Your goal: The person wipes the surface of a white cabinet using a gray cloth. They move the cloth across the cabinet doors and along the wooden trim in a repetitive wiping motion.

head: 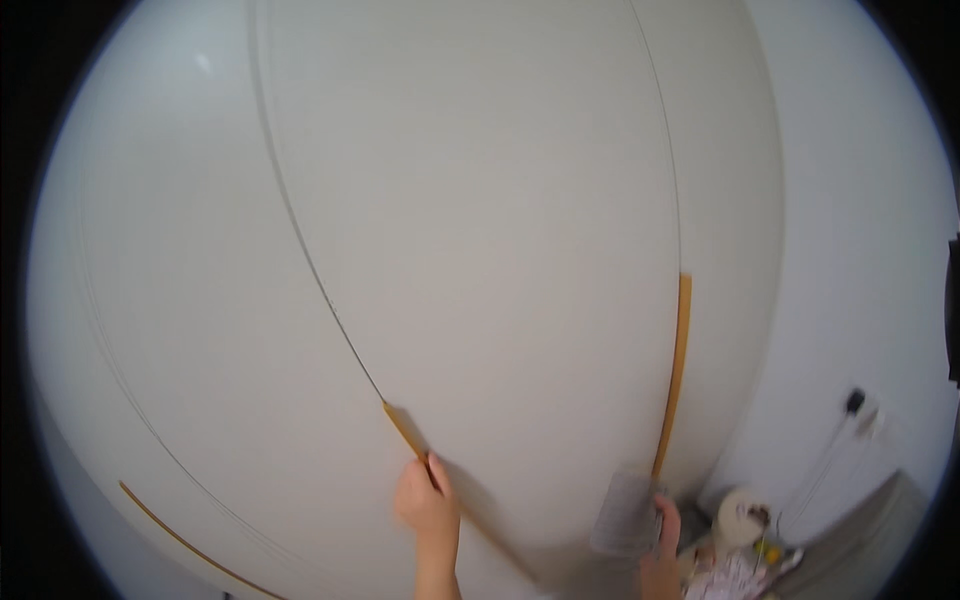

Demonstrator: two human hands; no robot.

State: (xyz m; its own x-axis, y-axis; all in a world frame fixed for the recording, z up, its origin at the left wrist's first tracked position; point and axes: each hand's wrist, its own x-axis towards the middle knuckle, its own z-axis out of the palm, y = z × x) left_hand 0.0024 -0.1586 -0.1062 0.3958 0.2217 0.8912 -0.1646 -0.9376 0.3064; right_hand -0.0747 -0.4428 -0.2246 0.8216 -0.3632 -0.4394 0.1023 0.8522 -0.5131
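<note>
My left hand (427, 491) grips a long yellow-brown strip (405, 431) set along the seam (311, 259) between two pale, smooth panels (510, 247). The panels look like cupboard doors. Below the hand, the strip carries on down to the right, paler and blurred. At the lower right, my right hand (664, 536) holds a grey, see-through object with fine parallel lines (622, 514). Motion blur hides what it is. Just above that object, a second yellow-brown strip (675, 367) runs up the panel to another thin seam.
A third strip (195, 547) curves along the lower left. On the white wall (847, 225) at right, a black plug (854, 401) sits in a socket with a cable hanging down. Below lie a round off-white object (741, 517), a patterned cloth (727, 577) and small yellow items (769, 553).
</note>
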